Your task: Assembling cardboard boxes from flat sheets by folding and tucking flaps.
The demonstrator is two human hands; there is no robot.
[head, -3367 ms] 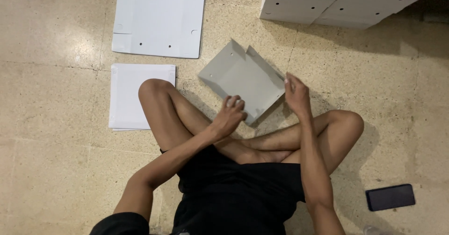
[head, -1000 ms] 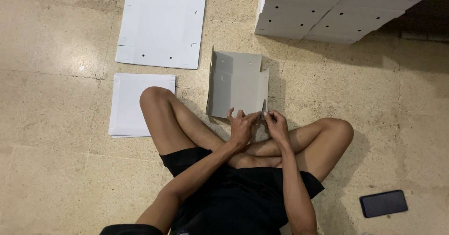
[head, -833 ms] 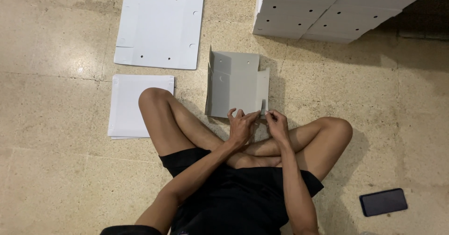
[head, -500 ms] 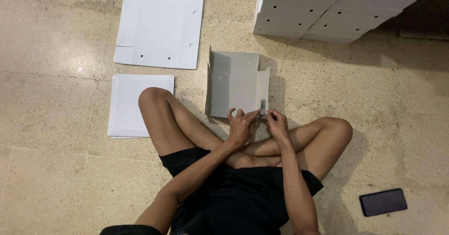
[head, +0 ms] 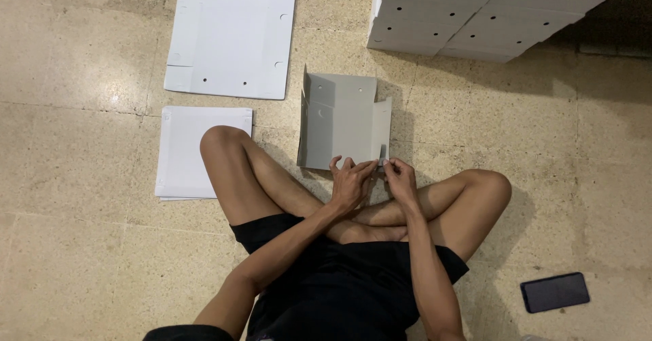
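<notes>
On the tiled floor (head: 88, 259), just ahead of the person's crossed legs, a half-folded grey cardboard box (head: 339, 127) lies with its side flaps raised. Both hands meet at its near right corner: the left hand (head: 351, 181) rests its spread fingers on the near edge of the box, while the right hand (head: 401, 178) pinches the small flap at that corner between thumb and fingertips. Beyond the left knee lies a flat white sheet stack (head: 197, 151), and a larger punched white blank (head: 231, 39) lies farther out. Assembled white boxes (head: 489, 15) are stacked at the far right. A dark phone (head: 555, 291) lies near the right thigh.
</notes>
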